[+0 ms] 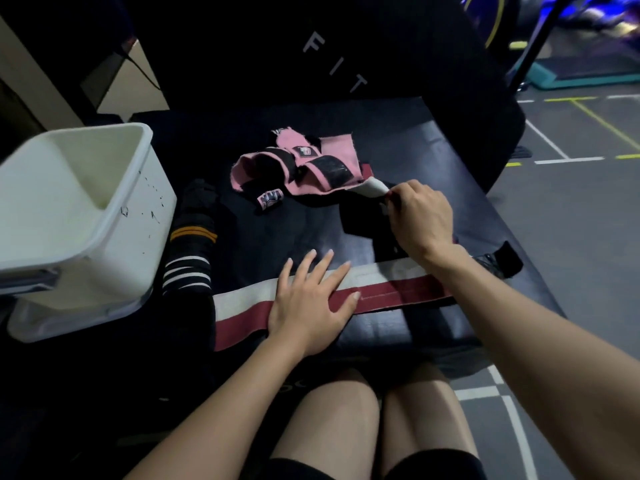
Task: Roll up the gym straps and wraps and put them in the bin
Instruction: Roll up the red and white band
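Note:
A long white and maroon wrap (391, 284) lies flat across the near part of a black padded bench (287, 230). My left hand (311, 299) presses on it with straight, spread fingers. My right hand (420, 216) pinches the wrap's white far end (372, 187), lifted off the bench beside a pile of pink and black straps (301, 164). A black wrap with orange and white stripes (190, 244) lies along the bench's left side. A small rolled strap (270, 199) sits near the pink pile. The white bin (79, 216) stands at the left, tilted.
My bare knees are below the bench's front edge. A large black pad with white letters (332, 60) stands behind the bench. Grey gym floor with painted lines (571, 188) lies to the right.

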